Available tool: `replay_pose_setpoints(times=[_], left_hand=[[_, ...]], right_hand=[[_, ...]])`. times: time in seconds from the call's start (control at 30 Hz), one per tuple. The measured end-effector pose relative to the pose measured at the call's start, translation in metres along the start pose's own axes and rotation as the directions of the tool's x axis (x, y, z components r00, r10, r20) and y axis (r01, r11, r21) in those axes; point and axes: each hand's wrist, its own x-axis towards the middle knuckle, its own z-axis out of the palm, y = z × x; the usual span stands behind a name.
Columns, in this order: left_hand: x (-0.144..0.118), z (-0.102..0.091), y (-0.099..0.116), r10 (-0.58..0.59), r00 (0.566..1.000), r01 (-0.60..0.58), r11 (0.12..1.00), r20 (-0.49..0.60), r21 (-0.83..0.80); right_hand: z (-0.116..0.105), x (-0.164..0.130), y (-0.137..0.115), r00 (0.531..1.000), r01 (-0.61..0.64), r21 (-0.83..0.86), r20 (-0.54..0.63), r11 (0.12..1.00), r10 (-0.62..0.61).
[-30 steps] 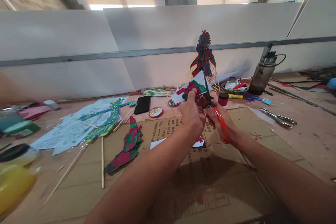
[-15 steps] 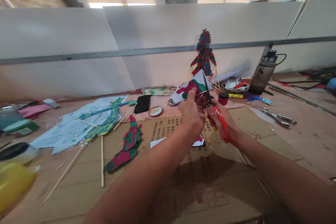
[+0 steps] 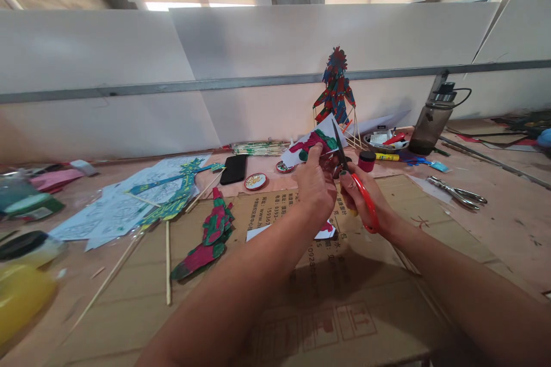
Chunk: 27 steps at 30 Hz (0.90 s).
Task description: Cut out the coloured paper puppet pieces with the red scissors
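I'm holding up a white sheet of paper (image 3: 313,140), painted deep pink and green, which is tilting with one corner pointing upward. I'm also gripping red-handled scissors (image 3: 363,192); their dark blade is pointing up and away, crossing the sheet's right side.

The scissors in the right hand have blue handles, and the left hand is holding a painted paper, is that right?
Not quite: the head view shows that the scissors in the right hand are red-handled, not blue. The left hand is holding a painted paper.
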Motion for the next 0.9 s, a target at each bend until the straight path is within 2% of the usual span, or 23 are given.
replay_pose_setpoints(times=[0.17,0.4,0.9], left_hand=[[0.0021,-0.0022,0.0001,0.013,1.0,-0.013,1.0,0.02,0.017],[0.0086,-0.0071,-0.0013,0.046,0.998,-0.045,0.999,0.045,-0.011],[0.0089,-0.0062,0.0027,0.047,0.998,-0.047,0.999,0.034,0.009]], right_hand=[[0.0002,-0.0005,-0.0029,0.999,-0.033,0.041,0.0,0.999,0.033],[-0.0011,0.0,-0.0004,1.0,-0.026,0.017,0.0,1.0,0.026],[-0.003,-0.0007,-0.0002,0.999,-0.047,-0.02,0.007,0.999,0.047]])
